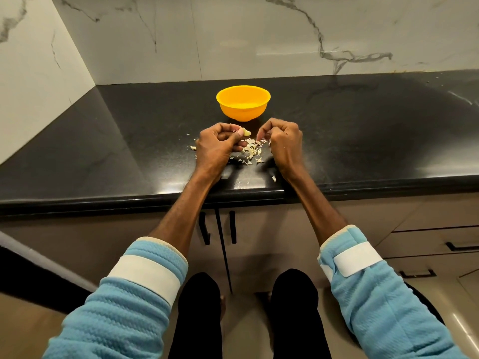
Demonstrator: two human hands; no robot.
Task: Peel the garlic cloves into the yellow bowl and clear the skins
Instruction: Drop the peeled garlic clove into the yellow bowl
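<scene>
While skins (250, 152) littered the counter (363, 130) in front of the yellow bowl (243, 114), the left hand (217, 143) pinched a garlic clove (246, 132) just short of it; the right hand (282, 141) curled beside, contents unclear. A slip could have dropped the clove among the skins.

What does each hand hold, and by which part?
Left hand pinches a garlic clove by one end. Right hand: fingers curled, contents cannot be told.
</scene>
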